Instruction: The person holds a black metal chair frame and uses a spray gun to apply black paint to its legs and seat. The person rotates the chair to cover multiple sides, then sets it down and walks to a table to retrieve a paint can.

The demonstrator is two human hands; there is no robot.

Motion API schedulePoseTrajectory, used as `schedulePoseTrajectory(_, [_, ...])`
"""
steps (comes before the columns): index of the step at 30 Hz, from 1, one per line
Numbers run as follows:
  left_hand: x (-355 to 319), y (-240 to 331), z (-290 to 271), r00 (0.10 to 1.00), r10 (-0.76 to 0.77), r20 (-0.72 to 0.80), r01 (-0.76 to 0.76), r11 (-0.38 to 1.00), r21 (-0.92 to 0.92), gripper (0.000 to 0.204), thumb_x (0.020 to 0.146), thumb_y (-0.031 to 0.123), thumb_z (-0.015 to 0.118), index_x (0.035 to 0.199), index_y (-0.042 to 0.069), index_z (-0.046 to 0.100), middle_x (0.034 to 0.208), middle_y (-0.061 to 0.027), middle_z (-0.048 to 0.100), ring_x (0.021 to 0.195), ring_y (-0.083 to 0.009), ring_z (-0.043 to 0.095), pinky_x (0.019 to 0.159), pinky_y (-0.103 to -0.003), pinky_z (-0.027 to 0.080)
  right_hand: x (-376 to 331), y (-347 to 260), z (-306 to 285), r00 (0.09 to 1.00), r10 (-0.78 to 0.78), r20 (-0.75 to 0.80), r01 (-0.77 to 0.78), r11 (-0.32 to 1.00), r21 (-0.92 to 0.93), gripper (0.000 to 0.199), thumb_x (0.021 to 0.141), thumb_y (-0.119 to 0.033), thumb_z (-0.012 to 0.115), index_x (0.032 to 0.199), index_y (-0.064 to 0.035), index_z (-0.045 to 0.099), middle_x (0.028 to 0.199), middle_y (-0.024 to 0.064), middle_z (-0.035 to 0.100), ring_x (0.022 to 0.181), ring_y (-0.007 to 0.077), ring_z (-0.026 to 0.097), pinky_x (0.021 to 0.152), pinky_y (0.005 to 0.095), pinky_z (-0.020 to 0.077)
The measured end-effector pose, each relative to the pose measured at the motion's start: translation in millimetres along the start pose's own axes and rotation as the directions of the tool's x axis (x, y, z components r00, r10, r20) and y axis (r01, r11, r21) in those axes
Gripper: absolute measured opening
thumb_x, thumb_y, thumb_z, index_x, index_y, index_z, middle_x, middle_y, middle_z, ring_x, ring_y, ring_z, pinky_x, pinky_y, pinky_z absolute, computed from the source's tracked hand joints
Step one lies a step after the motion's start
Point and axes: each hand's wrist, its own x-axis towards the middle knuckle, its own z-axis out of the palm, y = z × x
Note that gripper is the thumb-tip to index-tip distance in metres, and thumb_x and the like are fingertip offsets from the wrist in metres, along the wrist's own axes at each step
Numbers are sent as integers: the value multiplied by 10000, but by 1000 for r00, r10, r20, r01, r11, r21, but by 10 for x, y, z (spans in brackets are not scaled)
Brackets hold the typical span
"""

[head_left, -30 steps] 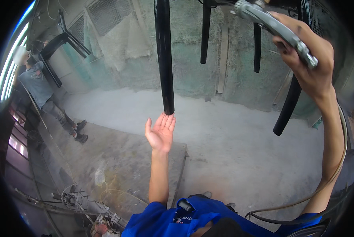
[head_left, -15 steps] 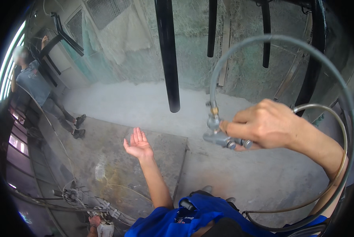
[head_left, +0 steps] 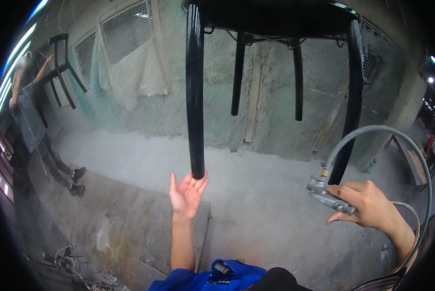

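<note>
The black chair (head_left: 276, 19) is hanging above the floor (head_left: 261, 208), legs pointing down: the near left leg (head_left: 195, 97) nearly vertical, the near right leg (head_left: 355, 82) slanting. Floor is stretching rightward from the edge of a grey platform (head_left: 130, 208). The left hand (head_left: 185, 199) is facing palm up, grip unfolded, at the left leg's tip, contact unclear; the right hand (head_left: 372, 203) is gripping a spray gun (head_left: 333, 200), its body slanting far-left to near-right.
</note>
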Motion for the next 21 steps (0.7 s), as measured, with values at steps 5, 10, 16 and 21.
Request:
schedulePoseTrajectory(5, [-196, -147, 408, 982, -174, 71, 166, 981, 103, 885, 1079, 637, 231, 1523, -122, 334, 1562, -240, 435, 1520, -349, 337, 1251, -455, 273, -440, 155, -280, 953, 142, -267, -163, 985, -56, 635, 727, -455, 868, 1092, 14, 645, 785, 143, 637, 654, 336, 646, 603, 396, 505])
schedulePoseTrajectory(10, [-324, -595, 766, 871, -432, 236, 438, 899, 28, 964, 1048, 695, 211, 1541, -128, 298, 1631, -244, 342, 1551, -354, 273, 1270, -475, 218, -806, 353, -539, 811, 307, -498, -418, 900, -126, 674, 679, -457, 887, 1042, 33, 601, 788, 155, 621, 650, 351, 594, 623, 372, 484])
schedulePoseTrajectory(16, [-193, -1401, 1309, 635, -604, 481, 700, 714, -28, 1056, 1005, 766, 205, 1574, -123, 219, 1668, -248, 252, 1559, -361, 245, 1288, -491, 185, -977, 470, -1156, 524, 432, -734, -400, 886, 236, 581, 995, -378, 673, 1355, 46, 507, 854, 86, 643, 714, 116, 625, 505, 244, 472])
schedulePoseTrajectory(21, [-103, -2008, 1844, 525, -644, 556, 797, 602, -55, 1069, 985, 798, 189, 1587, -84, 229, 1681, -207, 247, 1557, -366, 237, 1285, -516, 198, -745, 222, -1867, 379, 332, -864, -189, 942, 279, 569, 1065, -466, 540, 1324, 41, 529, 919, 102, 666, 693, 114, 627, 437, 215, 457])
